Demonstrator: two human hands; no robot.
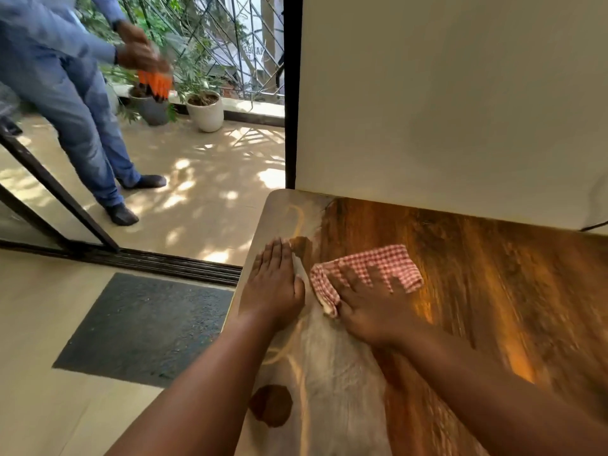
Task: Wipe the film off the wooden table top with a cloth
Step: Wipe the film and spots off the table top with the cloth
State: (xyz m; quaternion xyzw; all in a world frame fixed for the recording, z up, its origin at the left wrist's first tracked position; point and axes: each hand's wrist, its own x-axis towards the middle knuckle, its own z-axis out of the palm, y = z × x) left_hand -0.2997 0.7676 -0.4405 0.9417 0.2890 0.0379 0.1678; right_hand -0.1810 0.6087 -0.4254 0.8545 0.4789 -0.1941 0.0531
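A folded red-and-white checked cloth (378, 263) lies on the wooden table top (493, 274). My right hand (371, 307) presses flat on the cloth, fingers spread. My left hand (273, 284) rests flat on the table just left of the cloth, fingers straight. A pale whitish film (329, 363) covers the left strip of the table, from the far left corner down to the near edge. To the right of it the wood is dark and shiny.
A cream wall (444, 93) stands along the table's far edge. Left of the table are a dark doormat (148, 327) and the sliding door track (164, 263). Outside, a person in jeans (75, 103) stands near two potted plants (205, 110).
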